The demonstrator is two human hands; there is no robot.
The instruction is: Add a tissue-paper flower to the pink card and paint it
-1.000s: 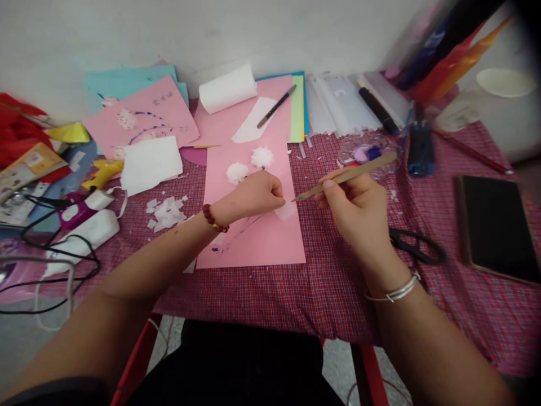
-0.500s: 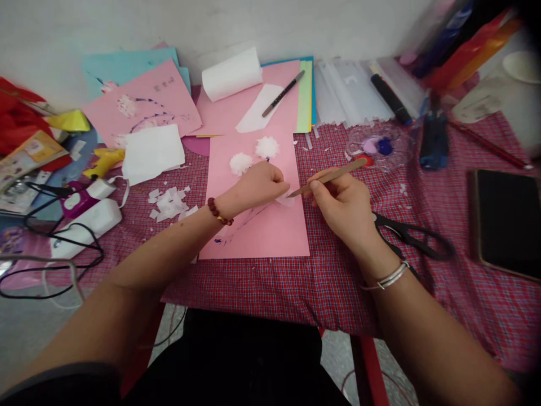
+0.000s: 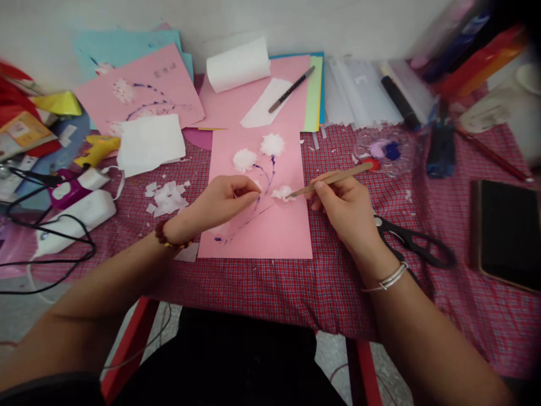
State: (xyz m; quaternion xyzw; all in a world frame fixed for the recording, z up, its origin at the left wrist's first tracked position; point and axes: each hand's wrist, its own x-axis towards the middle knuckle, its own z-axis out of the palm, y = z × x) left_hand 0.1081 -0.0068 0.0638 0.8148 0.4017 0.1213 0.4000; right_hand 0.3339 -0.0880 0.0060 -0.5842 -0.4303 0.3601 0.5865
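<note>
A pink sheet of paper point(image 3: 270, 225) lies in front of me on the checked cloth, with two white fluffy tufts point(image 3: 258, 152) and purple painted stems on it. My right hand point(image 3: 344, 206) grips a thin wooden stick point(image 3: 333, 179); its tip touches a third small white tuft point(image 3: 281, 193) on the sheet. My left hand point(image 3: 220, 200) rests on the sheet's left side, fingers curled in a pinch; I cannot make out what is between them.
Black scissors point(image 3: 416, 242) lie just right of my right wrist. White paper scraps point(image 3: 165, 198), a yellow glue gun point(image 3: 97, 148) and cables sit at the left. A tissue roll point(image 3: 239, 65), pencil point(image 3: 292, 89), paint dish point(image 3: 382, 151) and dark tablet point(image 3: 509, 231) are further off.
My left hand has pulled back to the left off the small white tuft, which now lies uncovered. The stick's tip has stayed at the tuft. The view shifted slightly.
</note>
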